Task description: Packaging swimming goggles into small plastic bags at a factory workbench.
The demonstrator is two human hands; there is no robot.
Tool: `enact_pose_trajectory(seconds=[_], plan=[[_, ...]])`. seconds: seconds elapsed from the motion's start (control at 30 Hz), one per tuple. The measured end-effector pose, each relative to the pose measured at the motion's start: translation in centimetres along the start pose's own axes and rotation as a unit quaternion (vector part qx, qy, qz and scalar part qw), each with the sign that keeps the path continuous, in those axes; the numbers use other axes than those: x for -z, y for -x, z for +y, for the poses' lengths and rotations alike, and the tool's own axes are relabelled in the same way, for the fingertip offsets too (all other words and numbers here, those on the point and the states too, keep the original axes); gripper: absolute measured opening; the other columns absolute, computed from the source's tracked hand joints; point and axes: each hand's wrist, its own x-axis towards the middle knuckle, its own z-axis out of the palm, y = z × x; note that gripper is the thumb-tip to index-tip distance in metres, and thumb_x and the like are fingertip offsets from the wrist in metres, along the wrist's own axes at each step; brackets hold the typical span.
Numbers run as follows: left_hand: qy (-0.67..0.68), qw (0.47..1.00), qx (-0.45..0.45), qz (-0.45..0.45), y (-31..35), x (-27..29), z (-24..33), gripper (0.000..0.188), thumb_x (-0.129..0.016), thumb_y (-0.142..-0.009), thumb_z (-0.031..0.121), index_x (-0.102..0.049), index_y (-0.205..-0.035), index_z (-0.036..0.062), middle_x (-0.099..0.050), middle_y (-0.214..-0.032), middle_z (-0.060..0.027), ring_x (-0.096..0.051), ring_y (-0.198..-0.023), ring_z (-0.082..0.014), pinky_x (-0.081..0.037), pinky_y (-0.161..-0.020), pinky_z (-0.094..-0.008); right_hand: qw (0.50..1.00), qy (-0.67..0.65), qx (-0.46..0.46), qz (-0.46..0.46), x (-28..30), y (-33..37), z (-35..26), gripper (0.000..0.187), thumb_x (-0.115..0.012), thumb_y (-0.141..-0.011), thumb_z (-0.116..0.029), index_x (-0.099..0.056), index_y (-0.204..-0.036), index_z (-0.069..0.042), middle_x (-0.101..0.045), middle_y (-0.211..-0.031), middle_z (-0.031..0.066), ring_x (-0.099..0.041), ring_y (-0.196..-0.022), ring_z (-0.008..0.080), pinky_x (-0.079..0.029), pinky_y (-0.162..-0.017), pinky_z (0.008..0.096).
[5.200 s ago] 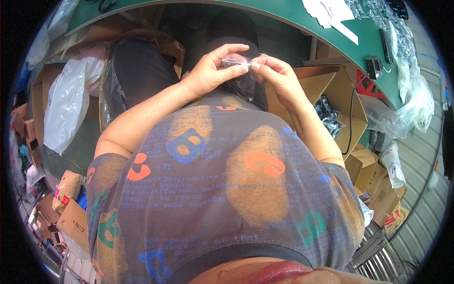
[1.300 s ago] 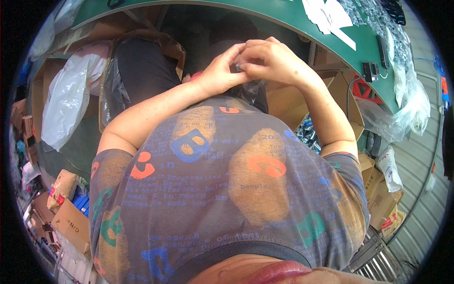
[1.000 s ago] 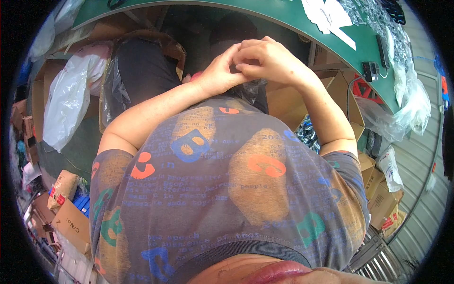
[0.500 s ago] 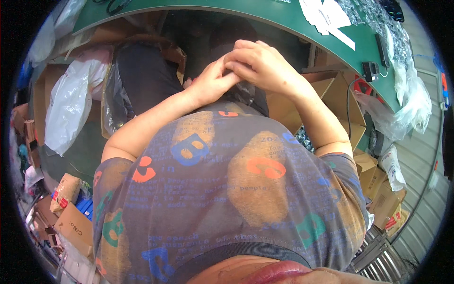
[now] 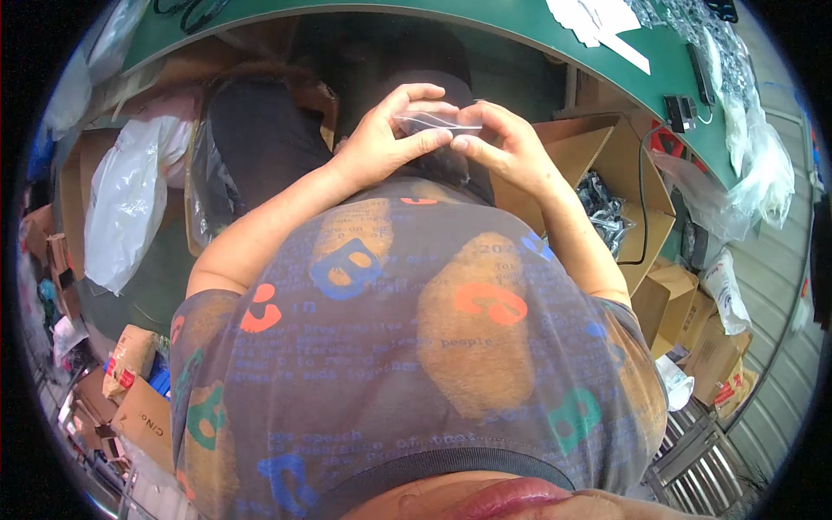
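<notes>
In front of my body, both hands hold a small clear plastic bag (image 5: pixel 426 122) with a pale edge line along it; what lies inside is too small to make out. My left hand (image 5: pixel 388 139) grips the bag's left side, thumb below and fingers above. At the right end, my right hand (image 5: pixel 510 146) pinches it between thumb and fingertips. The hands are a little apart, with the bag stretched between them over my lap, below the near edge of the green table (image 5: pixel 511 19).
An open cardboard box (image 5: pixel 646 230) with several clear-wrapped pieces stands at my right. White paper sheets (image 5: pixel 598 22), a small black device (image 5: pixel 681 113) and clear plastic wrap (image 5: pixel 754 165) lie on or over the table. A white plastic bag (image 5: pixel 128 199) hangs at the left.
My hands were overlapped, the right over the left. They have now drawn apart, the right hand shifting right and down, and the small clear bag shows between them.
</notes>
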Motion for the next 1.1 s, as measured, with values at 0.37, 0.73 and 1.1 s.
enact_pose_trajectory(seconds=[0.37,0.73,1.1], plan=[[-0.175,0.983,-0.037,-0.050,-0.4,1.1,4.4,0.020,-0.074,-0.096,0.019,-0.074,-0.111,0.0059,-0.075,-0.106,-0.0050,-0.068,-0.103,-0.0139,-0.054,-0.093,-0.0311,0.978,0.020,0.158,0.133,-1.3,-0.6,-1.7,0.010,-0.072,-0.096,-0.016,-0.072,-0.097,-0.006,-0.066,-0.085,0.0073,-0.062,-0.078,0.0236,-0.049,-0.072,0.0342],[-0.396,0.902,-0.147,-0.089,1.0,0.9,10.1,0.019,-0.066,-0.097,0.012,-0.075,-0.110,0.0018,-0.063,-0.100,-0.0084,-0.061,-0.092,-0.0211,-0.050,-0.081,-0.0323,0.974,-0.085,0.199,0.068,-1.6,-1.3,-0.2,0.044,-0.082,-0.085,-0.027,-0.066,-0.118,-0.003,-0.064,-0.114,0.0124,-0.062,-0.109,0.0271,-0.047,-0.100,0.0406],[-0.351,0.924,-0.150,-0.023,0.5,0.8,9.3,0.012,-0.069,-0.095,0.008,-0.074,-0.101,-0.0018,-0.070,-0.093,-0.0112,-0.067,-0.083,-0.0196,-0.053,-0.072,-0.0294,0.985,-0.145,0.083,0.031,-7.1,-3.7,2.4,0.066,-0.090,-0.076,-0.028,-0.064,-0.134,-0.007,-0.060,-0.141,0.0117,-0.064,-0.124,0.0261,-0.052,-0.101,0.0359]])
